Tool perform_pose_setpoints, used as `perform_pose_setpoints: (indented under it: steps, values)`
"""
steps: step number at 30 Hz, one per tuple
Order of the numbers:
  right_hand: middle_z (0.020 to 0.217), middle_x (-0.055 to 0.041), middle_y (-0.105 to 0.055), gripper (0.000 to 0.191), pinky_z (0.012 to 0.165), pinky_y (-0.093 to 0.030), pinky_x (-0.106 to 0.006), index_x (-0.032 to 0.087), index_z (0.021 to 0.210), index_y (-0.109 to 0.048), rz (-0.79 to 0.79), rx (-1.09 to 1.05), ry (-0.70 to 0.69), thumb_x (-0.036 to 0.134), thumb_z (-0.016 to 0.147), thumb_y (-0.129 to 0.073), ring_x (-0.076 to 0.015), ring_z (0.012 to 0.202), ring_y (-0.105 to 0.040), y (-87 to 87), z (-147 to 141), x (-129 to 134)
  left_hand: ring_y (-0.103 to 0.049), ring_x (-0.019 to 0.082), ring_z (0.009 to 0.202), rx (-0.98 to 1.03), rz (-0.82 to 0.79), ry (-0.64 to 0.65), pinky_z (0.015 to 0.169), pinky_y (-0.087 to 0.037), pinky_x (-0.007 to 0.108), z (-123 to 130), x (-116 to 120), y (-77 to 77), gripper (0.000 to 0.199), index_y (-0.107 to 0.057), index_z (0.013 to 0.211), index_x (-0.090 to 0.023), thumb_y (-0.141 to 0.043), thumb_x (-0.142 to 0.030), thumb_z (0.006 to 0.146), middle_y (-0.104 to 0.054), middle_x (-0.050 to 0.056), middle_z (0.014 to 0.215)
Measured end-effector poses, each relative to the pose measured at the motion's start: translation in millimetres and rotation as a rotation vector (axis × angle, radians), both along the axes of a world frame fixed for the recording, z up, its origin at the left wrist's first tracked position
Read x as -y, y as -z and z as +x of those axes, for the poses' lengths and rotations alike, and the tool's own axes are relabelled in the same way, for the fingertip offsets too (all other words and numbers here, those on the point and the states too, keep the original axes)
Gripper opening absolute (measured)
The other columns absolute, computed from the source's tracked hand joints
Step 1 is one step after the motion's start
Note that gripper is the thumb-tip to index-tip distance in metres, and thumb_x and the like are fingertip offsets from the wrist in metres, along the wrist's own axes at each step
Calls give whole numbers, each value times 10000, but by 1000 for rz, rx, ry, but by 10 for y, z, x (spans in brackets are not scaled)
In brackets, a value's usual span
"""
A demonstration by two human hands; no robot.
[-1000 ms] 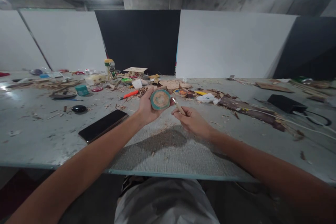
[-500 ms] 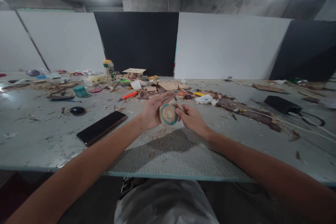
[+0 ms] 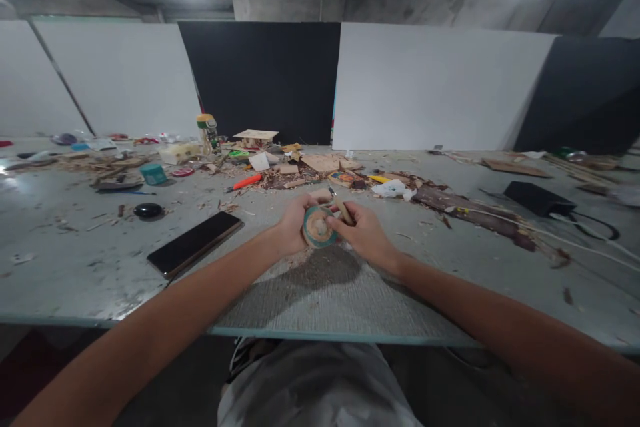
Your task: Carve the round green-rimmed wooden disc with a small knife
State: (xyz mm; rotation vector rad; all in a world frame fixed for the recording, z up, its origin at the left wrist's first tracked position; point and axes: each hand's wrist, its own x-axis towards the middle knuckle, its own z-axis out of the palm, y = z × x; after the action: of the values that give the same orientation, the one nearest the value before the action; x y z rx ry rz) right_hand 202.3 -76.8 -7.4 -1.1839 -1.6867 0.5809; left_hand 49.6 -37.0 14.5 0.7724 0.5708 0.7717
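Note:
Between my hands is a round wooden piece (image 3: 318,225) with a teal ring round its edge and a paler, roughly carved middle. My left hand (image 3: 291,225) is closed round its left and far sides. In my right hand (image 3: 366,233) is a carving tool (image 3: 344,209) with a pale wooden handle and a short metal end pointing up and away from me. The right thumb and fingertips press on the wooden piece's right side. Exactly what shape the tool's metal tip has is too small to tell.
Left of my hands lie a phone (image 3: 195,243) and a black mouse-like object (image 3: 148,210). Beyond are an orange-handled cutter (image 3: 245,182), a teal jar (image 3: 153,174), wood scraps and shavings. A bark strip (image 3: 465,213), a black box (image 3: 538,199) and white cables lie right.
My left fingers, stretched out before, have curled round the wooden piece. The piece has shifted slightly toward me, and my right thumb has moved onto its face.

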Motion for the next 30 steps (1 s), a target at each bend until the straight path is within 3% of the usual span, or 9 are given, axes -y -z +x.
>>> perform_pose_setpoints:
  steps: [2, 5, 7, 10, 13, 19, 24, 30]
  values:
    - [711, -7, -569, 220, 566, -395, -276, 172, 863, -607, -2, 40, 12, 385, 807, -602, -142, 617, -502, 7, 1, 3, -659, 250, 621, -90, -65, 172, 601, -561, 465, -44, -31, 3, 322, -586, 969, -127, -442, -232, 701, -671, 102, 743]
    - [774, -23, -599, 244, 595, -397, -279, 180, 918, -611, 49, 100, 22, 408, 840, -571, -154, 658, -518, -19, 41, -26, -677, 276, 666, -74, -27, 276, 574, -557, 445, -118, -94, -6, 329, -595, 976, -114, -435, -287, 747, -682, 129, 768]
    - [840, -46, -620, 274, 632, -400, -285, 183, 928, -602, 127, 141, 32, 430, 897, -489, -167, 707, -539, -66, 109, -53, -693, 277, 722, -64, 46, 256, 575, -558, 406, -169, -142, -15, 325, -600, 1014, -120, -436, -317, 813, -696, 139, 835]
    - [780, -55, -620, 351, 639, -376, -292, 184, 880, -601, 207, 299, 42, 405, 966, -341, -182, 703, -544, -152, 250, -76, -702, 279, 796, -68, 114, 223, 559, -553, 368, -252, -226, -9, 349, -597, 1065, -154, -435, -408, 888, -705, 139, 938]
    - [809, -68, -656, 316, 652, -370, -290, 183, 947, -628, 211, 472, -8, 376, 961, -378, -198, 743, -567, -201, 353, -76, -695, 256, 730, -87, 128, 209, 516, -537, 333, -319, -310, 25, 368, -603, 1037, -172, -442, -467, 888, -710, 123, 890]
    - [827, -72, -686, 342, 627, -326, -280, 187, 943, -658, 131, 695, -46, 371, 979, -372, -190, 707, -573, -154, 317, -67, -693, 248, 711, -152, 198, 255, 520, -529, 313, -321, -359, 83, 310, -605, 1010, -118, -449, -335, 853, -710, 153, 894]
    - [835, -71, -705, 376, 621, -309, -287, 193, 878, -681, 155, 763, -40, 386, 986, -377, -184, 700, -574, -134, 249, -40, -666, 231, 643, -217, 201, 206, 506, -521, 319, -292, -322, 68, 318, -596, 914, -135, -437, -403, 857, -679, 128, 784]
    - [793, -76, -703, 394, 599, -286, -303, 205, 810, -688, 137, 740, -5, 389, 980, -384, -184, 655, -557, -143, 222, -17, -649, 231, 623, -215, 263, 223, 471, -488, 305, -271, -295, 55, 296, -605, 883, -130, -414, -352, 837, -663, 130, 764]
